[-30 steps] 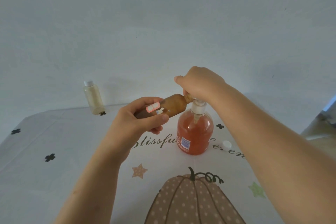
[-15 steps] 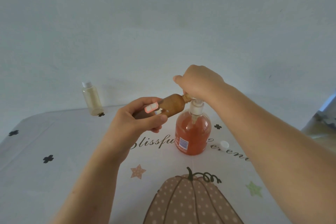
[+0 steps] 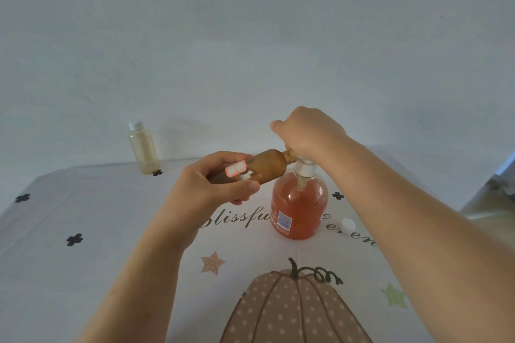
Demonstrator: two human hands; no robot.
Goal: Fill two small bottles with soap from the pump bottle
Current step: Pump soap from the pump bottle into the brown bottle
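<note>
The pump bottle (image 3: 299, 209), holding orange-red soap, stands upright just right of frame centre on a printed tablecloth (image 3: 111, 231). The right hand (image 3: 306, 131) sits on top of it, fingers curled down over the pump head so that most of the head is hidden; only the white collar shows below the hand. The left hand (image 3: 211, 189) grips a small brown bottle (image 3: 271, 166) around its lower body, thumb underneath and fingers wrapped over the top beside a pink-edged sticker (image 3: 236, 169). This bottle is held above the table, tilted almost horizontal, with its neck pointing right and meeting the pump outlet under the right hand; the exact contact is hidden. A loose white cap (image 3: 347, 224) lies on the cloth just right of the pump bottle, apart from it. A second small bottle (image 3: 143, 147), pale cream with a white cap fitted, stands upright at middle left of the frame, at the far table edge near the wall (image 3: 250, 36).
</note>
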